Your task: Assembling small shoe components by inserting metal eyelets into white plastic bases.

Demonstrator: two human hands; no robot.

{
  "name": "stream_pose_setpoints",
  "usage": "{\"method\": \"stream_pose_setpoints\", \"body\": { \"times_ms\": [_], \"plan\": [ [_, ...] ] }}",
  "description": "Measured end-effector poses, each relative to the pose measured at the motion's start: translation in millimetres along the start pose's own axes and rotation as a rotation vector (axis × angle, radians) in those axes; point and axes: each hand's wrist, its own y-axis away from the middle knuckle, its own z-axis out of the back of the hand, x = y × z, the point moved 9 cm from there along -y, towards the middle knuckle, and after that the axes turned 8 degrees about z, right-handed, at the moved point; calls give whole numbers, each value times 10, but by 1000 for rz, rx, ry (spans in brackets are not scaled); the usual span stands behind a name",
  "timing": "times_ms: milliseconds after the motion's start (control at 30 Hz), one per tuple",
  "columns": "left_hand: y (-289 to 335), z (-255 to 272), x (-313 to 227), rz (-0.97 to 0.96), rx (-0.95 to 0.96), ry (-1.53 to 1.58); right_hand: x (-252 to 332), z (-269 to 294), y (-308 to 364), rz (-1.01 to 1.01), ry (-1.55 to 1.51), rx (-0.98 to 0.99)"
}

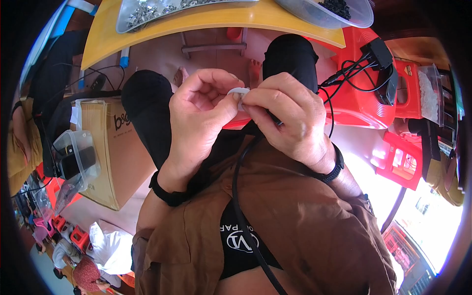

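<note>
Above my lap, both hands meet at a small white rounded piece [238,91], too covered by fingers to tell its kind. My left hand [201,115] pinches it between thumb and forefinger, the other fingers curled. From the right, my right hand [290,115] grips its edge with thumb and forefinger. Past the hands, a metal tray [189,9] of small shiny metal parts rests on the yellow table [216,23]. Beside it is a clear plastic bowl [314,17] with small black parts [337,8].
A cardboard box [120,152] with a clear plastic container [81,160] stands at my left. On the red stool [361,103] at my right lie black devices and cables [378,56]. A black cable [238,191] runs down my front. Other people are at the far left.
</note>
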Motion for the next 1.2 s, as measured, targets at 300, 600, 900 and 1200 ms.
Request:
{"method": "stream_pose_setpoints", "body": {
  "times_ms": [300,600,900,1200],
  "plan": [
    [-3,34,-23,-41,-29,17,45,-70,40,113,69,33],
    [52,10,-70,-73,71,45,-11,-25,15,43,27,47],
    [32,12,-98,-134,55,-82,129,-126,-24,127,322,250],
    [-2,51,16,9,-5,65,-260,57,35,-312,-171,31]
  ]
}}
